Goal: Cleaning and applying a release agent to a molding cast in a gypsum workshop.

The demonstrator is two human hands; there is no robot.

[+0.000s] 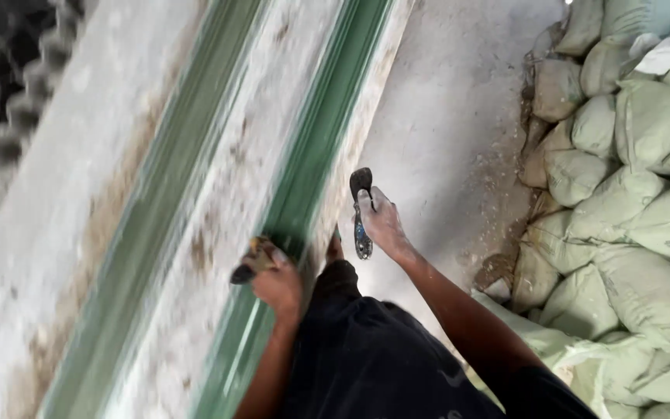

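My right hand (pixel 384 225) is closed around a small trowel-like scraper (pixel 361 203) with a dark blade pointing away from me, held just right of a long green mould channel (pixel 316 140). My left hand (pixel 277 279) grips a small dark-tipped tool (pixel 248 265) and rests against the lower part of the same green channel. A second green channel (pixel 157 225) runs parallel further left. Both channels sit in a long pale, plaster-crusted bench (pixel 219 194). The view is motion-blurred.
Stacked pale green sacks (pixel 630 178) fill the right side, with spilled powder at their foot. A dusty grey floor (pixel 443 116) lies between bench and sacks. A dark corrugated edge (pixel 9 116) runs along the far left. My dark trousers (pixel 366 357) are below.
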